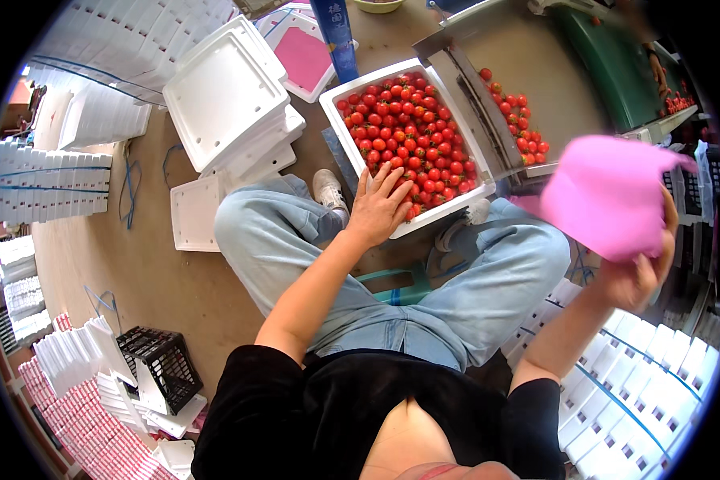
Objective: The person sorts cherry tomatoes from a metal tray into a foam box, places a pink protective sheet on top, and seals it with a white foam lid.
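In front of my knees stands a white foam box filled with red cherry tomatoes. My left hand lies over the box's near left corner, fingers spread on the tomatoes, gripping nothing. Off to the right, my right hand is raised and closed on the edge of a pink sheet. The sheet is bent and somewhat blurred; whether it is paper or thin foam I cannot tell. Part of the right fingers is hidden behind it.
White foam lids are stacked at the left, beside another pink sheet in a box lid. A sorting chute with loose tomatoes adjoins the box. Behind me are a black crate and strapped foam stacks. Another person's hand shows far right.
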`<state>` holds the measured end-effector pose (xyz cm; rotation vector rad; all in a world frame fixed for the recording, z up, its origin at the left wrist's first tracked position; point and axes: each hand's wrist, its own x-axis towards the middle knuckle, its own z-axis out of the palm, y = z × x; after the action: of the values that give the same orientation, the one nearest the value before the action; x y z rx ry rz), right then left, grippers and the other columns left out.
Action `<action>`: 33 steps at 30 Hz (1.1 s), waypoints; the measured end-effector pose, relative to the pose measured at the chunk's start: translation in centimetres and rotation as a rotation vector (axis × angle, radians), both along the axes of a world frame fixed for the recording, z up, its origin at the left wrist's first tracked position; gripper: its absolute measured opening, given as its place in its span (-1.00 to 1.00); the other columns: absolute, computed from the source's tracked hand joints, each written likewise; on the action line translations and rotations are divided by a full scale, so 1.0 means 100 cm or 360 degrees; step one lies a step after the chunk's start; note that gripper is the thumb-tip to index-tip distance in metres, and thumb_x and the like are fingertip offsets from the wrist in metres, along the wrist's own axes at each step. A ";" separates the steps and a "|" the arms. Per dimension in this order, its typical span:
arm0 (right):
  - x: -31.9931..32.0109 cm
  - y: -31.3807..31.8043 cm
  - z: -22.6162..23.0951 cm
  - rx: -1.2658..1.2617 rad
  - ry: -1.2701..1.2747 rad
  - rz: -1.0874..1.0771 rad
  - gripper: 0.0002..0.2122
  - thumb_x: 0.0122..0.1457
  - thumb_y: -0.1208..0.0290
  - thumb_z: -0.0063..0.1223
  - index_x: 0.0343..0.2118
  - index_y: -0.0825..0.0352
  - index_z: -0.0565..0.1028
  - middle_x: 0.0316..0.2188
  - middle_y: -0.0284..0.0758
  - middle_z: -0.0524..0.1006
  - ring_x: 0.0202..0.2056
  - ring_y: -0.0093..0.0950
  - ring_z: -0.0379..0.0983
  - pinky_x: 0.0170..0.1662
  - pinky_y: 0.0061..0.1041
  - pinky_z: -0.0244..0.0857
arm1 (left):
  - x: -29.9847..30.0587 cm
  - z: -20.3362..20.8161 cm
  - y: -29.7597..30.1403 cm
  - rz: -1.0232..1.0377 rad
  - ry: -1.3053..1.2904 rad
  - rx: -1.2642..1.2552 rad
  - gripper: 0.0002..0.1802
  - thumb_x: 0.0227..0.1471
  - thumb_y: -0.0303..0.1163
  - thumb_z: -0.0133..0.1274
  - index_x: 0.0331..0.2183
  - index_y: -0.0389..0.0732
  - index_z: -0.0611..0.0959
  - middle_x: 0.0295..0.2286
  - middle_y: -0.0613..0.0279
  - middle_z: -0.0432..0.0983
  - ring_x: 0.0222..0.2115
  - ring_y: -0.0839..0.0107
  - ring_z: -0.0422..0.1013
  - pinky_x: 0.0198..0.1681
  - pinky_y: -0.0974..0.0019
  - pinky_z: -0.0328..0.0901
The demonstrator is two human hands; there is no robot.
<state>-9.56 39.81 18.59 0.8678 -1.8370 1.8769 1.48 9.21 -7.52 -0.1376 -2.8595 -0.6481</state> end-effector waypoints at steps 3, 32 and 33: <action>-0.018 -0.098 -0.005 0.0689 0.0519 0.0187 -0.87 -0.22 0.46 -0.02 -0.58 0.39 0.39 -0.12 -0.04 0.54 0.04 -0.07 0.42 0.09 -0.17 0.26 | 0.006 -0.003 -0.014 0.0158 0.0094 0.0048 -0.56 0.10 -0.28 0.09 0.04 -0.06 0.53 0.12 0.20 0.32 0.26 0.12 0.08 0.33 -0.14 -0.13; -0.042 -0.167 -0.265 0.2067 -0.0897 -0.0508 -0.19 0.03 -0.03 0.17 0.26 0.34 0.14 0.15 0.11 0.27 0.20 0.09 0.17 0.22 0.00 0.09 | 0.023 -0.023 -0.075 0.0738 -0.0494 0.1156 -0.23 -0.19 -0.30 0.17 0.06 -0.43 0.33 -0.02 -0.27 0.34 0.05 -0.16 0.29 0.16 0.03 0.20; -0.038 -0.165 -0.264 0.2057 -0.0870 -0.0508 -0.19 0.02 0.00 0.18 0.26 0.34 0.14 0.15 0.10 0.27 0.20 0.09 0.16 0.22 0.00 0.09 | 0.022 -0.016 -0.091 0.0689 -0.0677 0.1154 -0.23 -0.18 -0.29 0.16 0.06 -0.46 0.34 0.00 -0.30 0.33 0.06 -0.17 0.28 0.19 0.03 0.18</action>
<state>-13.31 23.36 -7.85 0.2708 -3.3003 0.5571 3.65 0.08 -9.15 0.7808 -2.6418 -1.6887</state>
